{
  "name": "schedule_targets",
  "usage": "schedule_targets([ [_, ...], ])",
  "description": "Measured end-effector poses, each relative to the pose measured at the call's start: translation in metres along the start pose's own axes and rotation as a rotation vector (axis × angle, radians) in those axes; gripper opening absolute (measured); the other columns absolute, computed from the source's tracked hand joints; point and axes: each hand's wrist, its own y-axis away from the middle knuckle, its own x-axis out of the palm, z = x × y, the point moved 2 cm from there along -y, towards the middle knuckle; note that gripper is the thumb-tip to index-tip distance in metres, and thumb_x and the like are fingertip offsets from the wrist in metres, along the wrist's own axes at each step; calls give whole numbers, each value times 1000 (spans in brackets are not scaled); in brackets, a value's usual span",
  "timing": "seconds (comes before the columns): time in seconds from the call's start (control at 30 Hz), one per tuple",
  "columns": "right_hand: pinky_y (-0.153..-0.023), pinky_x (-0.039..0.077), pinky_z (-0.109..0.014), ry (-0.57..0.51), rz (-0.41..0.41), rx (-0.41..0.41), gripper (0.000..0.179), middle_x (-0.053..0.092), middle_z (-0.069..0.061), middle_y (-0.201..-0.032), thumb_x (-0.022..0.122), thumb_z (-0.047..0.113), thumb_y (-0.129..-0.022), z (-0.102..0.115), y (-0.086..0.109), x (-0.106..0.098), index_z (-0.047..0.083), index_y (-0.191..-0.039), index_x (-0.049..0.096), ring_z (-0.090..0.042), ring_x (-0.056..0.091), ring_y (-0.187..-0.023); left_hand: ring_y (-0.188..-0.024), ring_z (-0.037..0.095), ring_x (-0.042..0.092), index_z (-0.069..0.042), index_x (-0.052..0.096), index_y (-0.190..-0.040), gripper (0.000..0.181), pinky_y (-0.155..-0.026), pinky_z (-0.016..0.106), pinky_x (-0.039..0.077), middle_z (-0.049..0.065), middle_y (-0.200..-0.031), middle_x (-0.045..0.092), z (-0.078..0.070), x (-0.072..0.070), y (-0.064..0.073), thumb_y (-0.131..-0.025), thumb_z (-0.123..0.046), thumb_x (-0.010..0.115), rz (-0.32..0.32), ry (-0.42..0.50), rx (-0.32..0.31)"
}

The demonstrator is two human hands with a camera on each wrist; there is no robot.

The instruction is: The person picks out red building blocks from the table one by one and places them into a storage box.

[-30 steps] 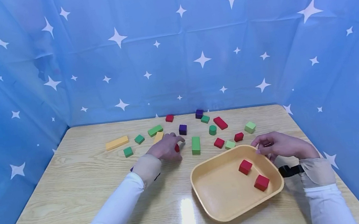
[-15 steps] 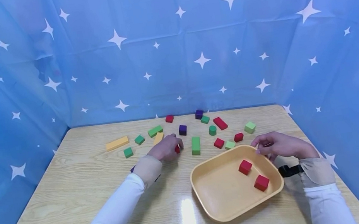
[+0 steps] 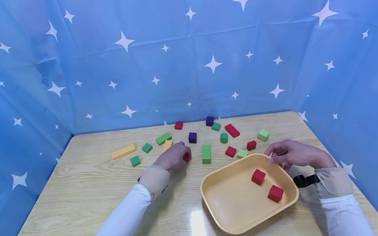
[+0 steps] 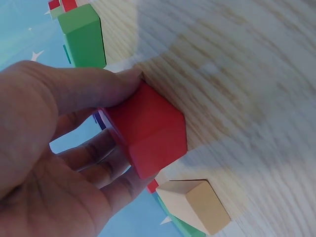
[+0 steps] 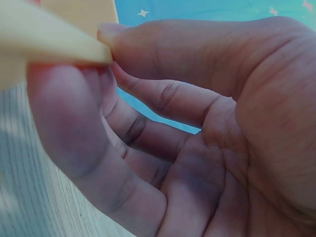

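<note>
1. left hand (image 3: 174,157) is out over the wood-grain worktop (image 3: 58,208), thumb and fingers pinching a solid red, smooth-faced block (image 4: 150,128). fingers cover part of it, so no clue on its long axis, and can't tell if it's touching the worktop.
2. just right of that hand there's a grass-green rectangular block (image 3: 206,154), long axis pointing away from the person. a straight line from the red block to the tray would pass on the near side of it.
3. the relation that matters imo: the tan, plastic-looking tray (image 3: 231,200) lies rightward and closer to the person from the red block. long axis roughly side to side, right end angled a bit away.
4. two solid red cubes (image 3: 275,193) sit in the tray's right half.
5. right hand (image 3: 295,153) pinches the tray's rim at the far right corner, so it's the nearer hand to the tray.
</note>
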Motion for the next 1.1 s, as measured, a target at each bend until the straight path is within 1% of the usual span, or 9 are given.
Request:
schedule_targets([
  [0.23,-64,62,-38,-12,-4,-3,32,68,-16,-97,63,13,-100,0,0,1,-3,-128,59,-23,67,-74,-92,19,57,-13,72,-104,23,-87,33,56,6,-104,62,-1,-2,2,-88,3,69,11,0,7],
  [0.4,-63,62,-38,-13,-1,-11,32,68,-16,-97,62,12,-101,0,-1,0,-5,-127,59,-21,66,-73,-91,18,56,-13,73,-104,23,-85,32,55,5,-102,62,-3,-1,3,-87,2,70,14,-15,13],
  [0.57,-63,62,-38,-9,-1,-12,32,68,-16,-97,62,12,-100,1,0,0,-5,-127,59,-22,66,-73,-88,17,56,-13,73,-105,22,-83,31,54,4,-100,61,-6,-3,6,-88,1,70,-2,-17,31],
  [0.8,-64,62,-38,-1,-3,-5,30,68,-15,-96,59,9,-101,-1,0,-1,-5,-127,59,-22,67,-74,-85,17,56,-10,75,-105,18,-81,30,53,5,-95,61,-17,-8,9,-92,0,69,-32,-27,103],
  [0.97,-64,63,-38,-5,5,-9,30,68,-16,-96,59,8,-101,-3,-1,-1,-6,-128,58,-22,67,-73,-85,17,56,-8,75,-104,16,-82,30,54,6,-96,63,-29,-12,12,-92,1,69,-54,-39,173],
  [1.1,-63,62,-38,-6,3,-11,31,68,-16,-96,61,10,-100,-2,-2,-1,-5,-127,59,-21,66,-72,-84,17,58,-8,75,-105,16,-83,30,56,7,-97,64,-39,-15,16,-92,1,70,-63,-36,206],
])
